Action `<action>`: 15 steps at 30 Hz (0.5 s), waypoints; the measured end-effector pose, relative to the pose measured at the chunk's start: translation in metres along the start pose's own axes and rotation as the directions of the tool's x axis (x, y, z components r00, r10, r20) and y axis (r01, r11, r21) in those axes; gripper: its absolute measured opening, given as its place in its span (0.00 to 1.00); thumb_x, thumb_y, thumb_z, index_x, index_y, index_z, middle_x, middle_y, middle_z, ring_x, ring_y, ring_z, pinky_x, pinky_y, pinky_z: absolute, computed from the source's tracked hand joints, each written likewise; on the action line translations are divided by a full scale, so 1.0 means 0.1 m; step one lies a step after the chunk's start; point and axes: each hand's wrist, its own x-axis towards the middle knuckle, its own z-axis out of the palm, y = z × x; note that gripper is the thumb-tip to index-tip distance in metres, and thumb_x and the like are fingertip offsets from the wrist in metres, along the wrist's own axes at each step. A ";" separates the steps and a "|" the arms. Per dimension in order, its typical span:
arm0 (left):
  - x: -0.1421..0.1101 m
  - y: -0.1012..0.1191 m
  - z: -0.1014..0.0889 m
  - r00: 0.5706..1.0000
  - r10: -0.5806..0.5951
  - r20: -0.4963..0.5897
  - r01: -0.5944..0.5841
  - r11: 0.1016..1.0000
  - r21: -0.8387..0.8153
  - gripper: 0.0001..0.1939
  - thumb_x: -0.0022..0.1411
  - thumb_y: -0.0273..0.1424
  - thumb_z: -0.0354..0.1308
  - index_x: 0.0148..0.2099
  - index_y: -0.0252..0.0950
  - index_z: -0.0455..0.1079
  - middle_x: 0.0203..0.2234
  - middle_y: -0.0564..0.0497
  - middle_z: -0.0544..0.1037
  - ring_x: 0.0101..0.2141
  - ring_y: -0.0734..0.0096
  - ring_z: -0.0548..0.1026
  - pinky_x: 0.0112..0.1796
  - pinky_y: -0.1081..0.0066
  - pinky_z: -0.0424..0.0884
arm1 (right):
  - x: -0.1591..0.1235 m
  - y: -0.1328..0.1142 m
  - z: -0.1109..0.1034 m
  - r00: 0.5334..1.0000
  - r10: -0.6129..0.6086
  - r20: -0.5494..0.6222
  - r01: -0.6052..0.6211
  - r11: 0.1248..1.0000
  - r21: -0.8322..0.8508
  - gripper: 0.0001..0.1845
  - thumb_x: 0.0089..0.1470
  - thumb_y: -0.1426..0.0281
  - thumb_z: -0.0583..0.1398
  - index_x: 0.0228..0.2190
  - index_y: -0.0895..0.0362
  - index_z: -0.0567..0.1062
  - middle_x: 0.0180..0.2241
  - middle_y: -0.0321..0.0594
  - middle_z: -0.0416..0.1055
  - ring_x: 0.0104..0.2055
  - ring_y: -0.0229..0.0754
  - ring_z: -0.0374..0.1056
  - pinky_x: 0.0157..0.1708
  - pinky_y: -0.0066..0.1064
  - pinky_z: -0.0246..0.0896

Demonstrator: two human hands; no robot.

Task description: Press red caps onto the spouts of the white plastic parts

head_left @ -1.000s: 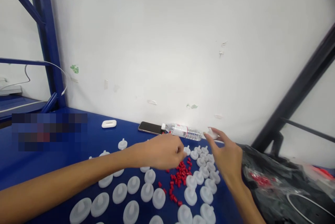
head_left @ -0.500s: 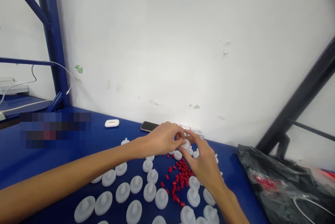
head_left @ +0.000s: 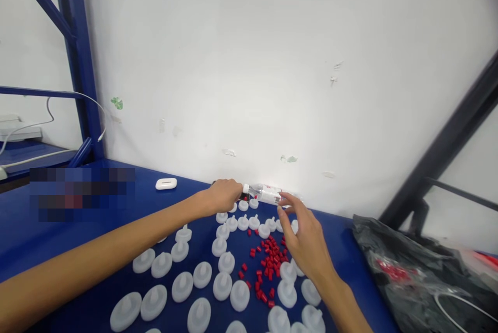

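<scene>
Several white round plastic parts [head_left: 222, 285] with a centre stub lie spread over the blue table [head_left: 116, 250]. A heap of small red caps [head_left: 270, 258] sits among them. My left hand [head_left: 221, 197] reaches to the far row of white parts near the wall, fingers curled down on them; what it grips is hidden. My right hand [head_left: 303, 239] hovers just right of the red caps, fingers loosely spread, nothing visible in them.
A clear water bottle [head_left: 264, 194] lies against the white wall, partly behind my hands. A white earbud case [head_left: 166, 183] rests to the left. A black plastic bag [head_left: 424, 276] fills the right side. Blue rack posts [head_left: 80, 63] stand at left.
My hands met over a white part half a second ago, then separated. The left hand moved back toward the wall with the far row of parts; the right hand drew back and opened.
</scene>
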 end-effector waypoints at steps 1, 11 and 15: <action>0.00 0.00 0.01 1.000 0.002 0.011 -0.002 1.000 0.011 0.16 0.71 0.36 0.60 0.56 0.35 0.71 0.50 0.44 0.76 0.45 0.60 0.78 0.45 0.57 0.77 | 0.00 0.00 0.00 1.000 -0.002 0.008 0.002 1.000 -0.005 0.18 0.69 0.64 0.52 0.58 0.48 0.68 0.49 0.43 0.77 0.46 0.49 0.74 0.47 0.44 0.69; 0.03 0.08 0.12 0.968 0.186 -0.166 -0.179 0.982 0.057 0.16 0.72 0.34 0.58 0.58 0.35 0.70 0.50 0.44 0.76 0.48 0.58 0.76 0.48 0.54 0.75 | 0.00 0.00 0.00 1.000 -0.024 0.014 0.025 0.999 -0.026 0.17 0.69 0.64 0.51 0.56 0.49 0.69 0.49 0.42 0.77 0.45 0.49 0.74 0.47 0.43 0.69; 0.07 0.04 0.14 0.955 0.252 -0.156 -0.251 0.968 0.025 0.07 0.70 0.29 0.59 0.47 0.34 0.75 0.41 0.46 0.80 0.42 0.62 0.78 0.44 0.59 0.75 | 0.00 0.01 0.00 0.999 -0.030 0.032 0.031 0.999 -0.033 0.17 0.69 0.64 0.52 0.55 0.49 0.70 0.44 0.42 0.78 0.45 0.50 0.74 0.46 0.43 0.68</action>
